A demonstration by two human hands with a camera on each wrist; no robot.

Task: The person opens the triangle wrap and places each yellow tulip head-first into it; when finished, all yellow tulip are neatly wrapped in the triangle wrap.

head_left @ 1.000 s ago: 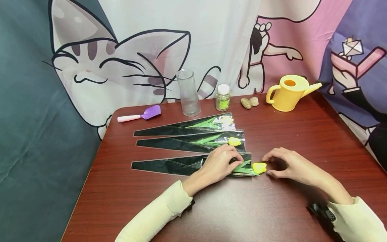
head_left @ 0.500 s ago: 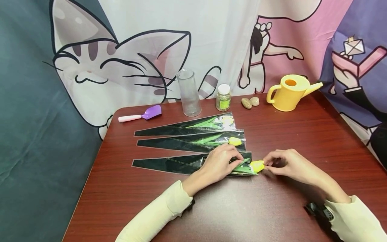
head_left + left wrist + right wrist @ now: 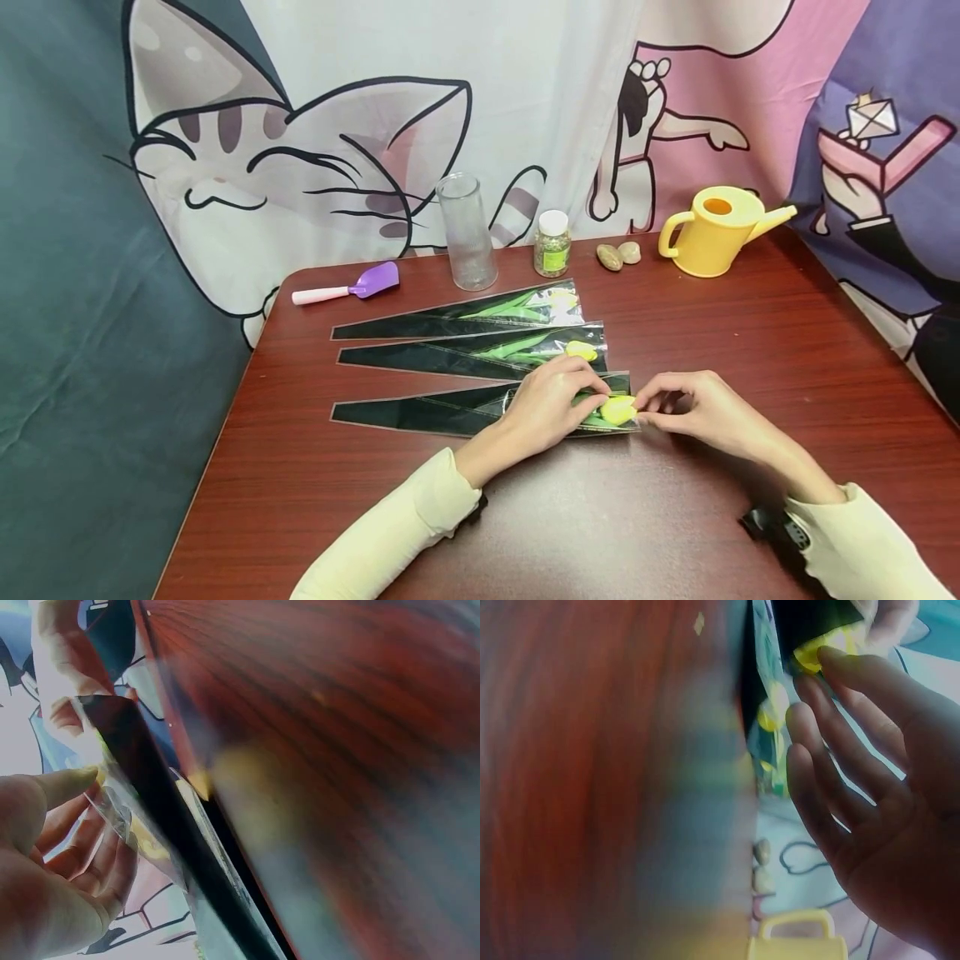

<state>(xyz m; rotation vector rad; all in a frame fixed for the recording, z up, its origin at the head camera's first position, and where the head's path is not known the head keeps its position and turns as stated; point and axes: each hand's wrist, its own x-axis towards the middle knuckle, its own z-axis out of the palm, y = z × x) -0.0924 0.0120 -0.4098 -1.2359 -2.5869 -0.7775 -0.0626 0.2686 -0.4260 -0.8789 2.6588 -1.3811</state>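
A yellow artificial tulip (image 3: 618, 410) lies with its head inside the wide mouth of the nearest black, clear-fronted flower sleeve (image 3: 420, 412). With thumb and fingers, my left hand (image 3: 547, 400) pinches the sleeve's clear film near that mouth; part of the green leaves is hidden under it. From the right, my right hand (image 3: 701, 417) pinches the tip of the tulip head between thumb and index finger. In the right wrist view the yellow petals (image 3: 810, 656) show at the fingertips. The left wrist view has the clear film between the fingers of the left hand (image 3: 52, 862).
Two more sleeves, a middle one (image 3: 405, 358) and a far one (image 3: 405, 323), each hold a tulip. Along the back stand a purple scoop (image 3: 375, 280), a glass vase (image 3: 468, 237), a lidded jar (image 3: 553, 246), two stones (image 3: 610, 257) and a yellow watering can (image 3: 712, 237).
My right hand has closed on the tulip head and moved left with it. The tulip has slid from outside the mouth into the sleeve. My left hand has stayed nearly in place.
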